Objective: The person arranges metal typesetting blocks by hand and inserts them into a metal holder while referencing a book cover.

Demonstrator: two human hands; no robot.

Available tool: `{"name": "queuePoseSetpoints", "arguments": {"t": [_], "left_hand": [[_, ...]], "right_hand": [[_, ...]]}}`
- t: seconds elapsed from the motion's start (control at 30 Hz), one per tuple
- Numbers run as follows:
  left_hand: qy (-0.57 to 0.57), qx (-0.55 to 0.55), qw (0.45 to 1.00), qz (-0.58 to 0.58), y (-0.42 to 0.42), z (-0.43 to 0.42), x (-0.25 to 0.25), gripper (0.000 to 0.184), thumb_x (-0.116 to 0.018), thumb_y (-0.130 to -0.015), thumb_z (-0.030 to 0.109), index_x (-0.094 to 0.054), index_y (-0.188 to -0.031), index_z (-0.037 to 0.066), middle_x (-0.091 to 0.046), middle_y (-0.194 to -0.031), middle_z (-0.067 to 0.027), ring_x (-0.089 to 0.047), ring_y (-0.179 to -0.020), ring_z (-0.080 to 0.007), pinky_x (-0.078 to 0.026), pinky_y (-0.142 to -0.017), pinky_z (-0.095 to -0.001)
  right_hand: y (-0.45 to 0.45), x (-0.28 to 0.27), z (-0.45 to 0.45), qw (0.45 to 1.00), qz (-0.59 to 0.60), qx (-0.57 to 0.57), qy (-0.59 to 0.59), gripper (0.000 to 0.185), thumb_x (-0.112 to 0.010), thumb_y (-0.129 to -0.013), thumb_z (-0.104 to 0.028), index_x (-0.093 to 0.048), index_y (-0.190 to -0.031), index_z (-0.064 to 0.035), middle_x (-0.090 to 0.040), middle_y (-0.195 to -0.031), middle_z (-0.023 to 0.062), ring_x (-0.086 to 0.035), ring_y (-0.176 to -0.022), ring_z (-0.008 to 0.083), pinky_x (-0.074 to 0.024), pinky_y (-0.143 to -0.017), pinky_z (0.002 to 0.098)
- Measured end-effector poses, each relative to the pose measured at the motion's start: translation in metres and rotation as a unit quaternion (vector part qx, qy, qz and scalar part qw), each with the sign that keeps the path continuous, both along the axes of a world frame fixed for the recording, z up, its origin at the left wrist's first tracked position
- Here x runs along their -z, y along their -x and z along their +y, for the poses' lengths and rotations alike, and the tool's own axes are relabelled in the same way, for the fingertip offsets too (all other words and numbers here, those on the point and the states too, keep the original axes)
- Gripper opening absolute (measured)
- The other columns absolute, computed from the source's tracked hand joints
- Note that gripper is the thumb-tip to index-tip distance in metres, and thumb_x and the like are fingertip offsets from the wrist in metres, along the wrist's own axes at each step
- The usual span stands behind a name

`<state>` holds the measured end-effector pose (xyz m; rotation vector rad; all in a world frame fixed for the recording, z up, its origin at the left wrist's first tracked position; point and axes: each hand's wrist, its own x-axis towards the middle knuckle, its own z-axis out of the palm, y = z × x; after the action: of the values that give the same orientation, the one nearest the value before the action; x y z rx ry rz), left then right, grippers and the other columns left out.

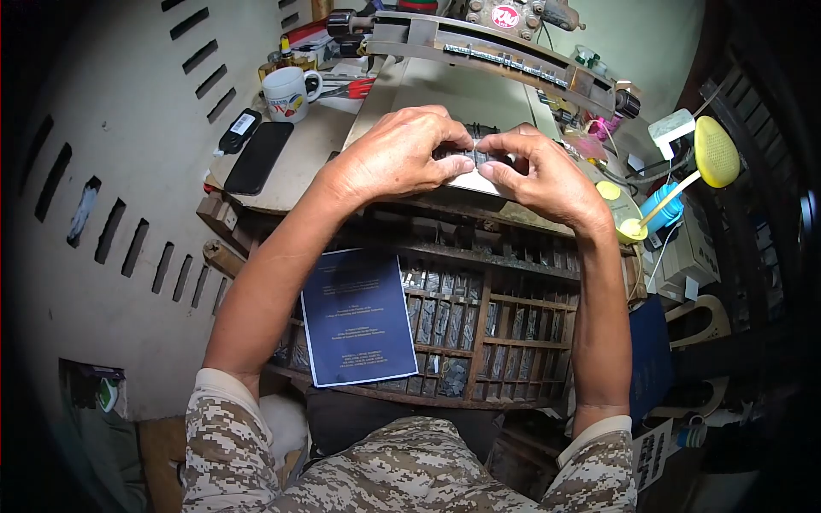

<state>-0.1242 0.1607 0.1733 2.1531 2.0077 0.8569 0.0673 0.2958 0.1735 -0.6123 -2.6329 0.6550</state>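
On the pale board [385,107] of the workbench, my left hand [402,154] and my right hand [546,171] face each other, fingertips almost meeting. Both are closed, thumb and fingers pinching the ends of a small dark block of metal type [486,131]. Fingers cover most of the block, so its face cannot be read. Below my wrists lies a wooden type case [479,350], its compartments filled with small metal type pieces. A dark blue sheet with gold lettering [357,321] rests on the case's left part.
A metal frame [419,32] holding a row of type crosses the back. To the left are a white mug [285,96], a black phone [259,158] and red-handled pliers [355,89]. A yellow lamp [717,152] stands at the right, near a blue bottle [665,209].
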Motion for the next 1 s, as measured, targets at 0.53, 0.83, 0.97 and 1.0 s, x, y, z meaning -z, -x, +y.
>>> {"name": "queuePoseSetpoints", "arguments": {"t": [0.53,0.83,0.97,1.0], "left_hand": [[-0.081,0.003,0.996,0.045,-0.003,0.010,0.016,0.030,-0.072,-0.093,0.028,-0.079,-0.115,0.009,-0.068,-0.093,-0.0120,-0.064,-0.083,-0.0291,-0.054,-0.079,-0.0409],[-0.064,-0.015,0.996,0.061,-0.003,0.012,0.018,0.033,-0.071,-0.095,0.035,-0.080,-0.115,0.010,-0.067,-0.092,-0.0107,-0.062,-0.081,-0.0280,-0.052,-0.076,-0.0391],[-0.069,-0.016,0.995,0.063,-0.003,0.012,0.019,0.033,-0.071,-0.096,0.036,-0.080,-0.114,0.010,-0.067,-0.092,-0.0106,-0.062,-0.082,-0.0277,-0.052,-0.076,-0.0389],[-0.068,-0.018,0.996,0.062,-0.003,0.012,0.019,0.033,-0.071,-0.096,0.036,-0.080,-0.114,0.010,-0.067,-0.093,-0.0106,-0.062,-0.082,-0.0276,-0.052,-0.076,-0.0390]], "right_hand": [[-0.002,0.005,0.011,0.999,0.006,-0.023,-0.023,0.031,-0.074,-0.092,-0.019,-0.076,-0.119,-0.0030,-0.068,-0.102,0.0132,-0.063,-0.086,0.0228,-0.0521,-0.076,0.0346],[-0.007,0.006,0.023,0.998,0.018,-0.050,0.041,0.029,-0.074,-0.091,-0.014,-0.076,-0.117,-0.0019,-0.067,-0.097,0.0114,-0.059,-0.078,0.0182,-0.0500,-0.072,0.0308],[-0.007,0.005,0.025,0.999,-0.005,-0.046,0.023,0.034,-0.070,-0.089,-0.011,-0.074,-0.121,-0.0008,-0.069,-0.101,0.0134,-0.063,-0.083,0.0224,-0.0522,-0.075,0.0346],[-0.009,0.005,0.028,0.997,0.003,-0.065,0.048,0.033,-0.070,-0.090,-0.009,-0.073,-0.122,-0.0008,-0.068,-0.099,0.0119,-0.061,-0.081,0.0202,-0.0507,-0.073,0.0327]]}}
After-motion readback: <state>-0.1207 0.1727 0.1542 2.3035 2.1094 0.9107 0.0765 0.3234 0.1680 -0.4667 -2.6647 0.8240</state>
